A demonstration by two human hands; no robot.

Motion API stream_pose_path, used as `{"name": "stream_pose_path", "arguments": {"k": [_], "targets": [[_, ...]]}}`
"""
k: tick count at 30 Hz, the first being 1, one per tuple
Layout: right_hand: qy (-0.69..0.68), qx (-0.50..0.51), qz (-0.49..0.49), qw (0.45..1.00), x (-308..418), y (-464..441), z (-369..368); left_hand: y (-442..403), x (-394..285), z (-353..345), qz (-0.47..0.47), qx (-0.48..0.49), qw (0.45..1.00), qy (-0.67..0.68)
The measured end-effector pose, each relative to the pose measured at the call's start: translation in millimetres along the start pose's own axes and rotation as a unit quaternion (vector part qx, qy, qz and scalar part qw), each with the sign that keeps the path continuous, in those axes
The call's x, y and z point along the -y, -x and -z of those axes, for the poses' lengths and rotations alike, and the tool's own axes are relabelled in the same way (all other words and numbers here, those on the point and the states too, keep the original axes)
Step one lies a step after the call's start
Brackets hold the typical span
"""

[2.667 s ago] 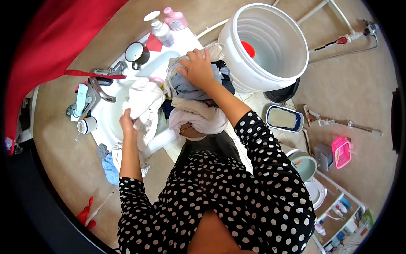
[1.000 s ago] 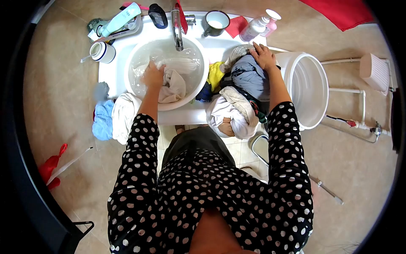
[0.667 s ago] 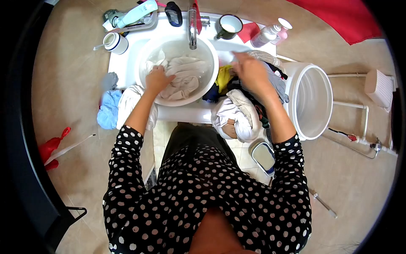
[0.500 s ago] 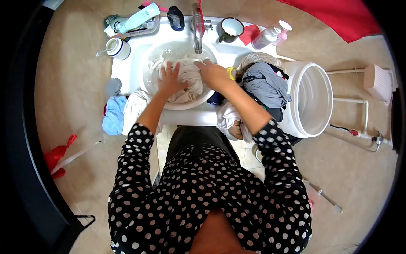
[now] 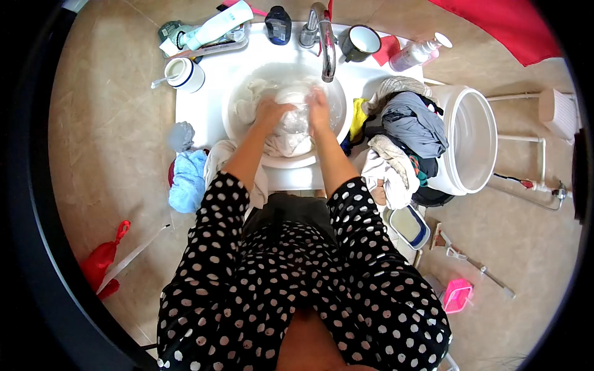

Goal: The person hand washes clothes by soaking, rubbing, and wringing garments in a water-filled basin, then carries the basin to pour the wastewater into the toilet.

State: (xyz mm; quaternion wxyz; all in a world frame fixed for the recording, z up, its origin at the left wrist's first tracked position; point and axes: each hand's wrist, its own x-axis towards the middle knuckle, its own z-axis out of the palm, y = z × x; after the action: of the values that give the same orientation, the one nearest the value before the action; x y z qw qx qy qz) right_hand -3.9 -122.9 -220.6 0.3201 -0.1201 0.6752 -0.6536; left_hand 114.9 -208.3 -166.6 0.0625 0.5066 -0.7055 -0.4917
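A soaked white cloth lies bunched in water inside a round white basin. My left hand is at the cloth's left side, its fingers bent over a fold and closed on it. On the other side, my right hand touches the cloth near the basin's right wall. Motion smears its fingers, so their grip is unclear. Part of the cloth bulges up between both hands. Above the basin's upper right rim reaches a metal faucet.
Piled clothes and a white bucket are at the right. Left of the basin lies a light blue cloth. A mug, a pump bottle, a dark bottle and a white jar line the counter.
My left hand went from spread flat on the cloth to bent around a fold. My right hand moved down to the cloth's right side. The whole view shifted slightly.
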Motion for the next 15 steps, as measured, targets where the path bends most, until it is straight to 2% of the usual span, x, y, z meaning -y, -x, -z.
{"name": "stream_pose_path", "arguments": {"k": [3,4,5,7,9,10,13,15], "targets": [[-0.161,-0.148,-0.108,0.970,17.7,4.6,-2.8,24.9,-30.4,-3.9,-0.088,-0.003,0.988,0.127],[-0.190,-0.163,-0.101,0.963,19.5,6.3,-10.2,38.5,-44.8,0.8,-0.124,0.012,0.983,0.133],[-0.281,-0.083,-0.157,0.943,20.5,8.5,-5.7,55.4,-60.8,7.6,-0.160,0.027,0.977,0.138],[-0.444,0.083,-0.260,0.854,18.7,9.2,15.9,72.5,-80.1,11.5,-0.196,0.050,0.964,0.172],[-0.486,0.149,-0.241,0.827,18.4,15.2,20.1,82.1,-92.3,9.2,-0.195,0.067,0.951,0.232],[-0.502,0.177,-0.223,0.817,23.5,19.3,18.7,93.8,-105.4,12.3,-0.178,0.059,0.959,0.212],[-0.491,0.246,-0.134,0.825,39.2,35.9,10.3,83.6,-90.0,-21.9,-0.157,0.011,0.960,0.230],[-0.446,0.265,-0.078,0.851,43.9,45.8,4.3,79.1,-81.7,-22.3,-0.146,-0.055,0.980,0.121]]}}
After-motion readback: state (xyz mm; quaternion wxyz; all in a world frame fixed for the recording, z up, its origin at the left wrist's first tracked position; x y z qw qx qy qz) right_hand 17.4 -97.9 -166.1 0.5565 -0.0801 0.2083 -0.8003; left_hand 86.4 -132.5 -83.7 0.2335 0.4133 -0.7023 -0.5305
